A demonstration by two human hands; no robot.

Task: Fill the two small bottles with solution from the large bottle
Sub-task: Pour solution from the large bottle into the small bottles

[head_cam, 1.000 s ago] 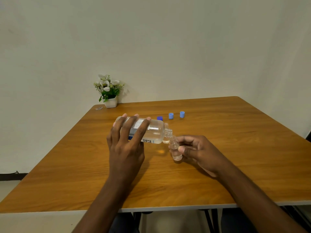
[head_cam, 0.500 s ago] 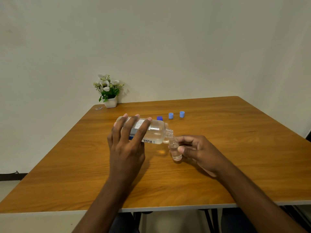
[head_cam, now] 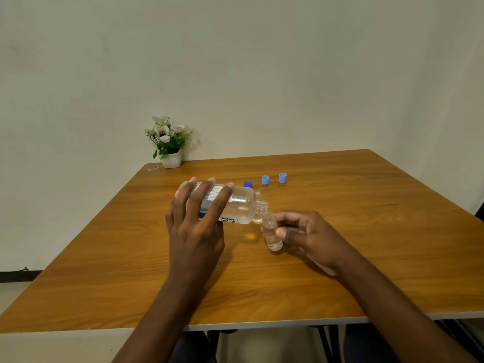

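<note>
While the L hand (head_cam: 195, 226) grips the big bottle (head_cam: 241, 208) from above, fingers spread over the label and thumb hidden underneath, the bottle lies tipped nearly flat above the table (head_cam: 366, 231), its open neck pointing right & slightly down. The R hand (head_cam: 306, 234) pinches a vial (head_cam: 272, 233) betw. thumb & fingers, leaning it so its mouth sits right at the big bottle's neck; the vial's base looks to be on or just off the tabletop, can't tell which. A little clear liquid shows low in the vial, so I'd judge fill no. 1 as under way but far from full. What looks like the 2nd vial (head_cam: 257, 218) stands just behind the big bottle's shoulder, mostly hidden; its level can't be read. All caps are off: dark blue cap (head_cam: 247, 183) & two light blue caps (head_cam: 265, 180) sit further back, well apart from the hands. Left to do, approx.: finish this vial, then fill the 2nd. A plant (head_cam: 169, 142) sits at the far left corner.
</note>
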